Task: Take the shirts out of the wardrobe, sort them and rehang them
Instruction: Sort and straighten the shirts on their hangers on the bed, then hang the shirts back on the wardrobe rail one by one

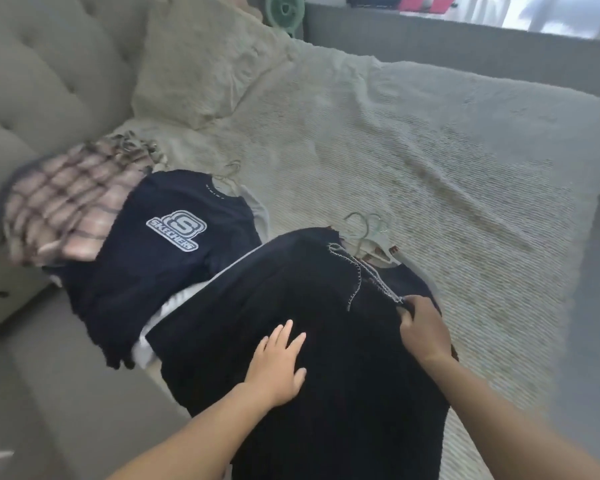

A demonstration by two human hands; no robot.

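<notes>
Spread across one pale bedspread [430, 140], three piles of shirts, with one pillow [201, 60] at twelve o'clock: at nine o'clock one plaid shirt [70, 206]; next one navy logo shirt [160, 244]; at six o'clock one black shirt [291, 323]. Left hand [278, 365] flat on the black cloth, fingers straight and spread. Right hand [423, 327] — fingers curled, pinching its stitched edge. Beyond, at one o'clock — two hangers [364, 226].

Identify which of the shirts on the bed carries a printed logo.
The navy shirt in the middle, bearing a grey Skechers logo; the plaid shirt and black shirt show none.
</notes>
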